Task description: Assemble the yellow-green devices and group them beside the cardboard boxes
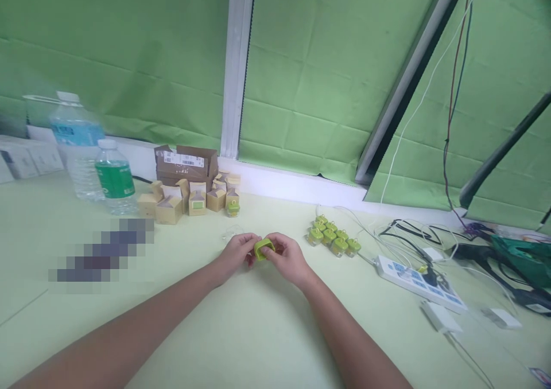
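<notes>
Both my hands meet at the middle of the pale green table (pixel 241 331), pinching one small lime-green plastic part (pixel 263 248) between them. My left hand (pixel 236 253) grips its left side with curled fingers. My right hand (pixel 286 257) holds its right side, thumb and fingertips closed on it. To the right lies a cluster of several similar green pieces (pixel 332 237). Small tan cardboard boxes (pixel 189 198) stand behind my hands to the left, some with flaps up.
Two water bottles (pixel 112 177) stand at the left, near white boxes (pixel 30 158). A brown carton (pixel 186 162) sits behind the tan boxes. A white power strip (pixel 419 283), adapters and tangled cables fill the right side. Green blinds cover the window behind.
</notes>
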Motion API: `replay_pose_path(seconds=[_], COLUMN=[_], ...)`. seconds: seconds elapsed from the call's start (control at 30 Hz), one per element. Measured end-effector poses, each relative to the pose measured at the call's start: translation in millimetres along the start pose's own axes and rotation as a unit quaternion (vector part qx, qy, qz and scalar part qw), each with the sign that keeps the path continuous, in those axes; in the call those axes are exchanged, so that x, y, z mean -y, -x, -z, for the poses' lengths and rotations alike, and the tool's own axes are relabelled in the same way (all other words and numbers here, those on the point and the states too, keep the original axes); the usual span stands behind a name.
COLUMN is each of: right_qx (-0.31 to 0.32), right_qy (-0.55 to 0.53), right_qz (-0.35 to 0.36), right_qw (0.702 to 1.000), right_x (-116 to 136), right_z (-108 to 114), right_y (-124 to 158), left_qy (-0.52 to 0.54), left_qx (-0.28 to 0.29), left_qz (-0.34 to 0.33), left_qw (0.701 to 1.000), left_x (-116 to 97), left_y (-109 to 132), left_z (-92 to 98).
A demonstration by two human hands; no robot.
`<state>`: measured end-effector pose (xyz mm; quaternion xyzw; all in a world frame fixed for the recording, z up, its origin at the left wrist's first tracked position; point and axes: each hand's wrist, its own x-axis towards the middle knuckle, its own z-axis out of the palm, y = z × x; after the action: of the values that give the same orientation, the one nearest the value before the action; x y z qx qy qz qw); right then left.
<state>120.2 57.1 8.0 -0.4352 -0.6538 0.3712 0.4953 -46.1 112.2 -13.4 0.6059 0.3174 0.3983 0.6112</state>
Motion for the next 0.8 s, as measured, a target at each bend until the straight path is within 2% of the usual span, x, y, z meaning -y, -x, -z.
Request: replay_pose_path(seconds=[0.4, 0.63, 0.8], right_qx=[-0.016, -0.041, -0.056], right_qy=[0.058, 0.039, 0.097], right_qz=[0.01, 0.015, 0.034], right_qw=[0.998, 0.998, 0.993], right_x=[-7.1, -9.1, -7.9], right_z=[-3.4, -5.7, -3.5], right_y=[-1.5, -0.9, -0.8], left_qy=[0.019, 0.052, 0.086], left_qx=[-0.024, -0.005, 0.022], left_qz=[0.029, 0.054, 0.072], left_qw=[0.999, 0.997, 0.993], left_x=[4.7, -1.3, -8.6], left_y=[-4.0, -1.5, 1.9], left_z=[-4.4, 0.2, -0.7])
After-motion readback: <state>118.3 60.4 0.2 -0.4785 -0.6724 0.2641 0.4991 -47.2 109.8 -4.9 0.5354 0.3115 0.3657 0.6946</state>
